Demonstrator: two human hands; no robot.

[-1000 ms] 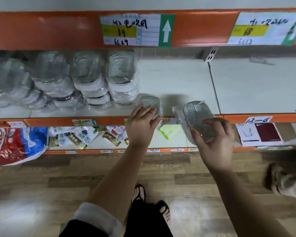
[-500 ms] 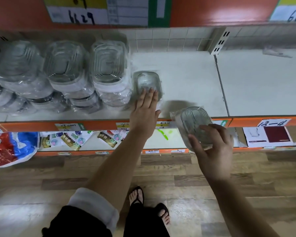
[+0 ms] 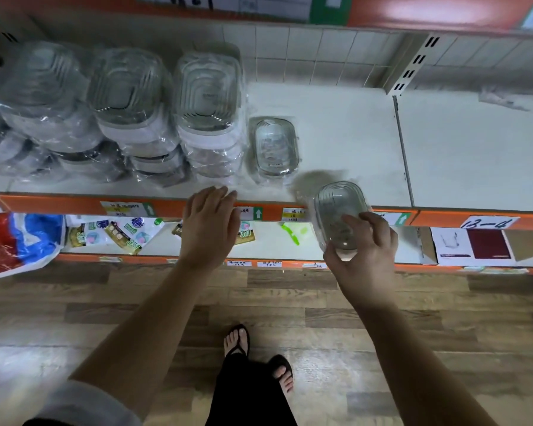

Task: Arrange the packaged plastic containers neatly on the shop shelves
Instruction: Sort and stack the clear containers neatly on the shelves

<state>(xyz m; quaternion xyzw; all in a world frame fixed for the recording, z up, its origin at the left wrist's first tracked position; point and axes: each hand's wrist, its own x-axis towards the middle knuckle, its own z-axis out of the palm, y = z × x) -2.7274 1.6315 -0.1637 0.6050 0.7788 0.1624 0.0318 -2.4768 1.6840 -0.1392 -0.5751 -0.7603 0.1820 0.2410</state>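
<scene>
Left hand (image 3: 209,224) now withdrawn, open, empty; small container (image 3: 276,146) left on shelf (image 3: 345,142). Right hand (image 3: 363,250) grips second container (image 3: 339,212), next at 3 o'clock.

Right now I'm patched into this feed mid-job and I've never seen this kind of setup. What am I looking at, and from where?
There is no machine. One camera on a person's head looks down at their bare hands in front of shop shelving. The white shelf carries wrapped stacks of plastic containers on the left and one small oval container lying alone beside them. The left hand is open and empty at the shelf's front edge. The right hand grips a second small container, not yet set down.
</scene>
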